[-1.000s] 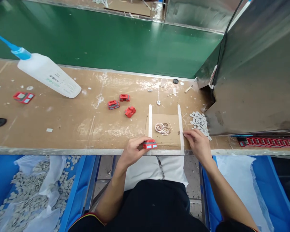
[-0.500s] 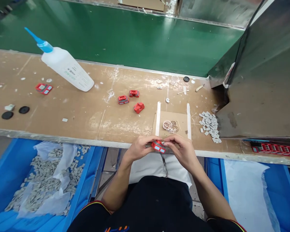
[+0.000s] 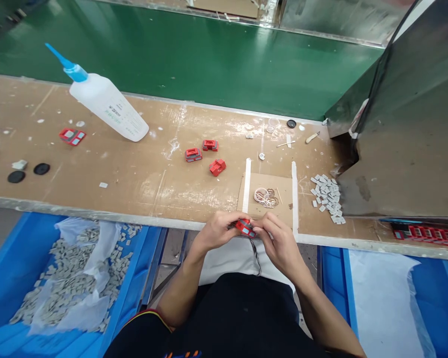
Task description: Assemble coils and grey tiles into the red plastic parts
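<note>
My left hand [image 3: 219, 229] is closed on a small red toy vehicle body [image 3: 245, 227] with pale window panels, just over the bench's front edge. The fingertips of my right hand [image 3: 277, 239] are pinched together against its right side; whatever lies between them, if anything, is too hidden to name. Beyond my hands, a small round dish [image 3: 261, 195] and brownish rings of liquid sit on a cardboard sheet [image 3: 259, 179] between two white tape strips, with a thin stick [image 3: 280, 195] beside them. Several similar red pieces [image 3: 217, 167] lie farther back on the bench.
A white bottle with a blue nozzle [image 3: 110, 107] lies tilted at left. Small grey tiles [image 3: 326, 196] are heaped by a metal cabinet [image 3: 403, 129]. Blue bins [image 3: 7, 278] flank me below the bench; the left one holds grey pieces. Red parts [image 3: 429, 233] line the right edge.
My right fingertips have moved in over the top right of the red vehicle body, covering more of it. The whole view has shifted slightly.
</note>
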Demonstrator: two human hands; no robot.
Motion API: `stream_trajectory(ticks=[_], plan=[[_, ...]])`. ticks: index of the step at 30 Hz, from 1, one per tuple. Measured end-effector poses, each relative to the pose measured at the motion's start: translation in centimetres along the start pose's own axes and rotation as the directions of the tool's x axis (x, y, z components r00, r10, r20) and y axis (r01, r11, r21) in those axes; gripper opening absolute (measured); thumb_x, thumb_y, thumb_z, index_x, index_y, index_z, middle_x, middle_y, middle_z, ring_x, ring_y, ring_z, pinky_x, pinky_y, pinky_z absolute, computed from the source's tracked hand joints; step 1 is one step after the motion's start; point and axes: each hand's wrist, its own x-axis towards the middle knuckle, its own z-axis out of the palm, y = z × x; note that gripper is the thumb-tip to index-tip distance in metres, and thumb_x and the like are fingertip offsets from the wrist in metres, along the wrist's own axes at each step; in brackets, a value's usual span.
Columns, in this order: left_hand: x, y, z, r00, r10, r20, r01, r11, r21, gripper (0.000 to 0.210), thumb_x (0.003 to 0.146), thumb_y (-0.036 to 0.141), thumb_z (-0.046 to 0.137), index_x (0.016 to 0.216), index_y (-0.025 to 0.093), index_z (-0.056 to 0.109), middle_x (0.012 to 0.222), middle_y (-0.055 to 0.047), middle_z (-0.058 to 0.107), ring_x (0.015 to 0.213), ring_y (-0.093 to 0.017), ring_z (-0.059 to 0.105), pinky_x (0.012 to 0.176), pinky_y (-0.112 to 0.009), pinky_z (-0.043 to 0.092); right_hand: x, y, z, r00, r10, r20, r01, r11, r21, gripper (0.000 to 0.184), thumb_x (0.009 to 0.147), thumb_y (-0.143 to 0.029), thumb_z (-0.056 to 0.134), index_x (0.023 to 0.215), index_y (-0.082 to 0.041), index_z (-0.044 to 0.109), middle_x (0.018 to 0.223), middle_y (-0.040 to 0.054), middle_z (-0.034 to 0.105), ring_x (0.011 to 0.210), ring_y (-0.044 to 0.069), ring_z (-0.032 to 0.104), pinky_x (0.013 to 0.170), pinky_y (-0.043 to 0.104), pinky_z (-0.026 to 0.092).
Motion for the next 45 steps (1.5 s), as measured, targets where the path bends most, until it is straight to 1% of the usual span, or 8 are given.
stream_trajectory(ticks=[6,11,14,18,24,31,37,45], plan=[[0.2,-0.3,0.2,0.991,0.108,-0.078,-0.11,0.994,-0.019,0.013,0.094,0.023,0.064,0.102,0.017,0.072,0.091,-0.007,0.076,0.08,-0.017,0.07,0.075,-0.026,0.056,-1.3,0.7,1.2,0.987,0.162,-0.011,-0.145,0.913,0.382,0.024,0.099,-0.038,0.059,0.117,-0.029,0.072,0.118,0.0102,0.062,0.114,0.023,0.064,0.088,0.035,0.059],[0.4,-0.5,0.1,0.956,0.223,-0.188,-0.237,0.97,-0.055,0.015,0.096,0.032,0.065,0.097,0.02,0.072,0.09,-0.006,0.064,0.084,-0.016,0.063,0.072,-0.026,0.053,-1.8,0.4,3.2,0.945,0.324,0.033,-0.274,0.735,0.62,0.037,0.095,-0.048,0.063,0.125,-0.026,0.064,0.107,0.0082,0.07,0.098,0.021,0.07,0.089,0.038,0.061],[0.6,-0.2,-0.2,0.979,0.175,-0.108,-0.186,0.977,-0.103,0.027,0.087,0.044,0.074,0.1,0.02,0.074,0.093,-0.006,0.061,0.088,-0.018,0.062,0.073,-0.028,0.054,-1.8,0.6,3.2,0.946,0.322,-0.02,-0.258,0.792,0.553,0.034,0.094,-0.048,0.065,0.12,-0.024,0.064,0.104,0.0078,0.069,0.093,0.021,0.071,0.084,0.037,0.062],[0.8,0.3,-0.3,0.994,0.07,-0.084,-0.086,0.975,-0.207,0.027,0.092,0.043,0.069,0.101,0.018,0.074,0.103,-0.011,0.067,0.1,-0.022,0.065,0.083,-0.033,0.056,-1.3,1.0,2.1,0.969,0.167,-0.182,-0.122,0.965,0.232,0.025,0.096,-0.036,0.064,0.118,-0.024,0.066,0.099,0.0068,0.065,0.088,0.02,0.068,0.08,0.035,0.06],[1.0,0.3,0.1,0.988,-0.025,-0.151,-0.016,0.965,-0.263,0.011,0.089,0.028,0.072,0.088,0.017,0.075,0.097,-0.01,0.072,0.095,-0.021,0.069,0.084,-0.032,0.057,-0.2,0.9,1.3,0.989,0.006,-0.145,0.0,0.999,0.037,0.023,0.098,-0.026,0.06,0.121,-0.023,0.064,0.094,0.0061,0.061,0.083,0.02,0.065,0.076,0.034,0.059],[0.7,0.2,-0.3,0.985,-0.049,-0.166,-0.004,0.953,-0.304,0.012,0.085,0.028,0.076,0.083,0.016,0.076,0.088,-0.009,0.071,0.084,-0.019,0.069,0.075,-0.03,0.057,0.3,0.7,1.1,0.995,-0.058,-0.084,0.055,0.998,-0.028,0.021,0.1,-0.025,0.055,0.12,-0.023,0.062,0.091,0.0055,0.057,0.08,0.02,0.063,0.07,0.033,0.057],[0.6,0.3,0.0,0.98,0.032,-0.197,-0.06,0.989,-0.135,0.01,0.088,0.027,0.072,0.085,0.017,0.075,0.082,-0.007,0.07,0.079,-0.018,0.066,0.072,-0.03,0.055,0.1,0.8,1.4,0.994,-0.083,-0.077,0.076,0.993,-0.089,0.022,0.103,-0.025,0.048,0.12,-0.022,0.061,0.09,0.006,0.055,0.076,0.019,0.06,0.067,0.032,0.056],[1.1,0.5,0.1,0.989,-0.001,-0.149,-0.018,0.992,-0.124,0.009,0.09,0.023,0.068,0.095,0.017,0.075,0.097,-0.01,0.075,0.093,-0.021,0.071,0.085,-0.035,0.057,-0.2,1.5,1.8,0.98,0.1,-0.17,-0.071,0.984,0.165,0.022,0.099,-0.027,0.057,0.119,-0.024,0.064,0.099,0.0068,0.059,0.087,0.02,0.066,0.078,0.035,0.061]])
